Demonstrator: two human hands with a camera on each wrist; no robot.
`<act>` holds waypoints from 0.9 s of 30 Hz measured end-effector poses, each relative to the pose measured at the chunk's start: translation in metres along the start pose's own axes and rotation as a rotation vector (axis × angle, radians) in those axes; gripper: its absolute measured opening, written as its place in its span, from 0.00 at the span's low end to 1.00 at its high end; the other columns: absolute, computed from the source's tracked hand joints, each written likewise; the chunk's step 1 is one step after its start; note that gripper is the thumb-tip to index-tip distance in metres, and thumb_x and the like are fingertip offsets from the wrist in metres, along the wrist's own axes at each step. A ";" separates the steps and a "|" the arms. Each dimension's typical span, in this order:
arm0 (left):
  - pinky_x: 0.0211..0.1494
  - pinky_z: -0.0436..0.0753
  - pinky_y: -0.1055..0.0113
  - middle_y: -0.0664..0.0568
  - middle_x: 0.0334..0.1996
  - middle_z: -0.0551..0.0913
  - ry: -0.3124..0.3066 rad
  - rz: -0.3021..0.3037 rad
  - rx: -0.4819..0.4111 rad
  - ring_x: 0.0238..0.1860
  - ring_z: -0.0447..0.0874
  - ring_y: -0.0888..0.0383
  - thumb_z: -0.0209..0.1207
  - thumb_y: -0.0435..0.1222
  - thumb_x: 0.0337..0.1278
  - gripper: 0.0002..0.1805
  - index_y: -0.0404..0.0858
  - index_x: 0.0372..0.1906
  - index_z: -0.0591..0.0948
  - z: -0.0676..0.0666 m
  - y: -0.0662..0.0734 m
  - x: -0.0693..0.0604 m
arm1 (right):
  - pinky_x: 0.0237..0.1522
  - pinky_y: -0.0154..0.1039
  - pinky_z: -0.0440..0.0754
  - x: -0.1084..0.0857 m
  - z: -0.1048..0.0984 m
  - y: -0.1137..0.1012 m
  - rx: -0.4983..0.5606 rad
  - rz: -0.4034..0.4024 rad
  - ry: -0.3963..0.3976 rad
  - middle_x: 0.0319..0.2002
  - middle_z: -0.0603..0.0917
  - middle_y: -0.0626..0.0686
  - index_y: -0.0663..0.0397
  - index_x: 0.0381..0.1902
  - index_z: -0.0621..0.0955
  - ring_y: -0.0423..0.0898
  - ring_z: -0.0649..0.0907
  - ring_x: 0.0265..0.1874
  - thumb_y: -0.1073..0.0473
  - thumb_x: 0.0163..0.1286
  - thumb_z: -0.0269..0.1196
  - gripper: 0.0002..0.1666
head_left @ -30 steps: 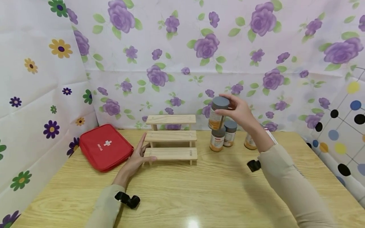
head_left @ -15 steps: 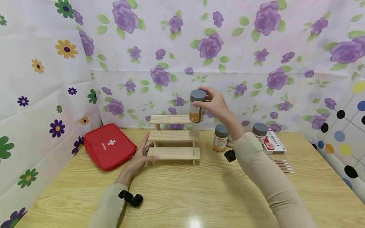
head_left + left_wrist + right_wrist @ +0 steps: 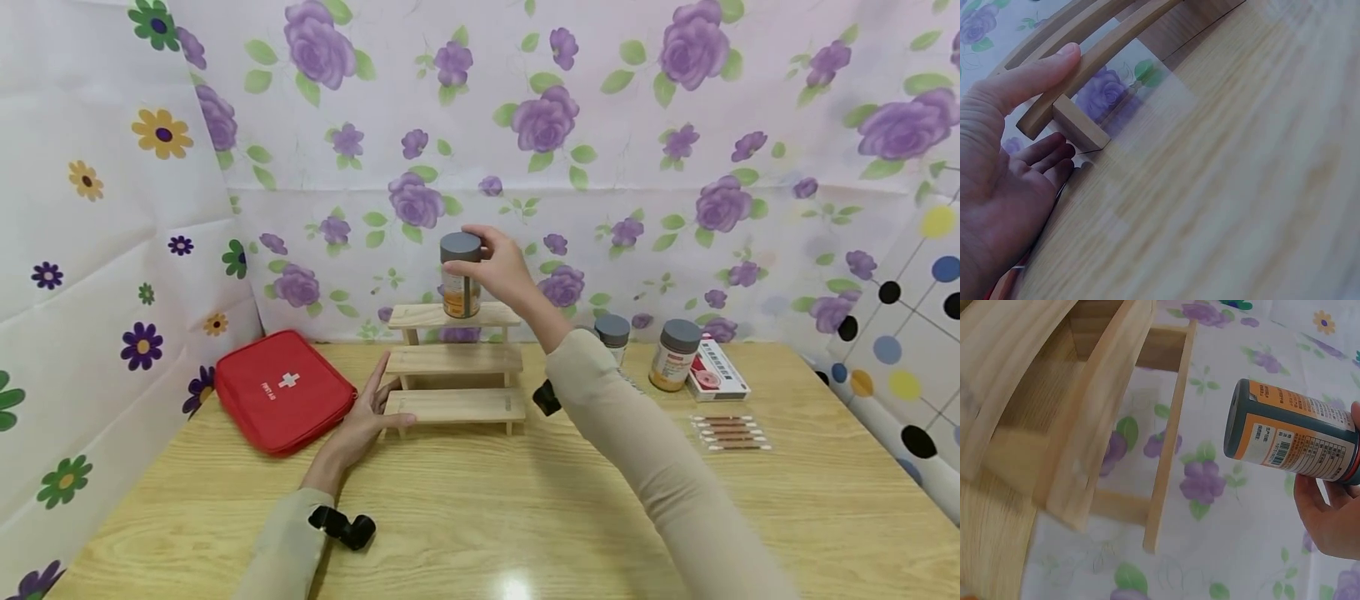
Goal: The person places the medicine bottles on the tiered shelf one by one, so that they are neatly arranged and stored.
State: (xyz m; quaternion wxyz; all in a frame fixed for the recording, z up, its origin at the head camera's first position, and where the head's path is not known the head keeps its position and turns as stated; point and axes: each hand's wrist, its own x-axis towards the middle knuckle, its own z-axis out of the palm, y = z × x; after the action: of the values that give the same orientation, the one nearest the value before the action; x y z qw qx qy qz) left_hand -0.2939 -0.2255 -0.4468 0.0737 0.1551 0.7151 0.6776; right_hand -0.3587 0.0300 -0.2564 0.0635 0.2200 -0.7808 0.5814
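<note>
The three-step wooden display rack (image 3: 453, 405) stands on the table. My left hand (image 3: 362, 423) grips its left end, the thumb over the lowest step and several fingers below it by the leg (image 3: 1082, 122). Up at the top step (image 3: 408, 315), my right hand (image 3: 504, 268) holds a supplement jar (image 3: 461, 292) upright by its grey lid, thumb in front and fingers behind. The jar has an orange and white label with a barcode (image 3: 1280, 453). In the right wrist view its base is apart from the top step.
A red first-aid pouch (image 3: 281, 396) lies left of the rack. To the right stand similar jars (image 3: 672, 358), one partly behind my right sleeve (image 3: 637, 442). Beside them lie a white and red box (image 3: 717, 368) and a pack of cotton swabs (image 3: 729, 433). Flowered cloth (image 3: 480, 125) hangs behind.
My right hand has carried the jar leftward, from above the other jars to over the rack's top step. The left hand has stayed on the rack.
</note>
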 end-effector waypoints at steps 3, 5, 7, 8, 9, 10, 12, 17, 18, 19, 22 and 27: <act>0.79 0.29 0.43 0.39 0.79 0.41 -0.006 0.000 -0.010 0.80 0.36 0.44 0.66 0.28 0.54 0.61 0.65 0.77 0.37 0.001 0.000 0.004 | 0.61 0.51 0.79 0.007 0.011 -0.002 0.004 0.003 0.028 0.65 0.74 0.57 0.54 0.72 0.66 0.54 0.78 0.61 0.56 0.62 0.70 0.42; 0.79 0.29 0.43 0.39 0.79 0.40 -0.010 0.000 -0.013 0.80 0.36 0.45 0.65 0.27 0.54 0.61 0.65 0.77 0.37 0.002 -0.001 0.006 | 0.61 0.50 0.79 0.010 0.018 -0.003 -0.006 0.010 0.045 0.64 0.75 0.57 0.54 0.71 0.67 0.54 0.78 0.61 0.56 0.62 0.70 0.42; 0.79 0.30 0.44 0.39 0.79 0.40 -0.011 0.001 -0.009 0.80 0.36 0.45 0.66 0.28 0.54 0.61 0.65 0.77 0.37 0.003 -0.001 0.007 | 0.60 0.50 0.79 0.013 0.025 -0.003 -0.016 0.018 0.056 0.64 0.75 0.58 0.54 0.71 0.67 0.54 0.78 0.61 0.56 0.62 0.70 0.42; 0.79 0.30 0.43 0.39 0.79 0.41 -0.007 0.003 -0.007 0.80 0.35 0.44 0.66 0.28 0.54 0.61 0.64 0.78 0.37 0.002 0.000 0.006 | 0.60 0.50 0.80 0.015 0.029 -0.002 -0.020 0.020 0.057 0.64 0.75 0.58 0.53 0.71 0.67 0.54 0.78 0.62 0.56 0.62 0.70 0.42; 0.79 0.30 0.43 0.39 0.79 0.41 -0.001 0.005 -0.005 0.80 0.35 0.44 0.66 0.27 0.54 0.61 0.64 0.78 0.37 0.002 0.000 0.005 | 0.60 0.49 0.80 0.016 0.033 -0.002 -0.026 0.021 0.057 0.64 0.75 0.58 0.53 0.71 0.67 0.54 0.78 0.62 0.55 0.62 0.70 0.42; 0.79 0.31 0.42 0.39 0.79 0.40 0.004 0.003 -0.001 0.80 0.35 0.43 0.66 0.27 0.54 0.61 0.64 0.78 0.37 0.002 0.000 0.004 | 0.60 0.49 0.80 0.017 0.037 -0.001 -0.035 0.023 0.054 0.64 0.74 0.58 0.53 0.71 0.67 0.55 0.78 0.62 0.55 0.61 0.70 0.42; 0.79 0.31 0.42 0.39 0.79 0.40 0.012 -0.006 0.005 0.80 0.35 0.43 0.65 0.27 0.54 0.61 0.63 0.78 0.37 0.002 0.000 0.001 | 0.60 0.48 0.80 0.019 0.044 0.002 -0.046 0.032 0.043 0.65 0.74 0.58 0.53 0.71 0.67 0.55 0.77 0.63 0.54 0.62 0.70 0.42; 0.79 0.31 0.41 0.39 0.79 0.39 0.008 -0.028 0.020 0.80 0.35 0.42 0.65 0.28 0.54 0.61 0.63 0.78 0.36 0.000 -0.002 -0.005 | 0.59 0.46 0.81 0.021 0.061 0.010 -0.097 0.069 0.032 0.64 0.74 0.58 0.52 0.71 0.67 0.55 0.77 0.62 0.54 0.61 0.71 0.42; 0.79 0.31 0.41 0.39 0.79 0.39 0.007 -0.028 0.020 0.80 0.36 0.42 0.66 0.28 0.54 0.61 0.63 0.78 0.36 0.000 -0.002 -0.005 | 0.59 0.46 0.81 0.021 0.063 0.010 -0.101 0.073 0.032 0.63 0.75 0.58 0.52 0.71 0.67 0.55 0.78 0.62 0.54 0.61 0.71 0.42; 0.79 0.31 0.41 0.39 0.79 0.39 0.007 -0.028 0.021 0.80 0.36 0.42 0.66 0.28 0.54 0.61 0.64 0.78 0.37 0.000 -0.002 -0.004 | 0.59 0.46 0.81 0.021 0.064 0.011 -0.109 0.076 0.031 0.63 0.75 0.58 0.51 0.71 0.67 0.55 0.78 0.62 0.53 0.60 0.71 0.43; 0.79 0.31 0.41 0.39 0.79 0.41 0.010 -0.029 0.015 0.80 0.36 0.43 0.66 0.28 0.54 0.61 0.64 0.78 0.37 -0.001 -0.001 -0.003 | 0.60 0.46 0.80 0.023 0.067 0.011 -0.110 0.069 0.027 0.63 0.75 0.58 0.52 0.71 0.67 0.55 0.78 0.61 0.53 0.61 0.71 0.43; 0.79 0.31 0.43 0.39 0.79 0.42 0.005 -0.030 0.006 0.80 0.36 0.44 0.66 0.28 0.54 0.61 0.64 0.77 0.37 -0.002 0.001 -0.001 | 0.61 0.47 0.79 0.028 0.070 0.012 -0.091 0.067 0.031 0.65 0.74 0.58 0.51 0.72 0.65 0.55 0.76 0.63 0.52 0.62 0.70 0.43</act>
State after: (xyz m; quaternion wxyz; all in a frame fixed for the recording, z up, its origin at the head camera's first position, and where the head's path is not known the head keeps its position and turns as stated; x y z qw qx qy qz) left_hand -0.2938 -0.2280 -0.4457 0.0816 0.1432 0.7196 0.6745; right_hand -0.3775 -0.0401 -0.2789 0.0661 0.1816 -0.8123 0.5502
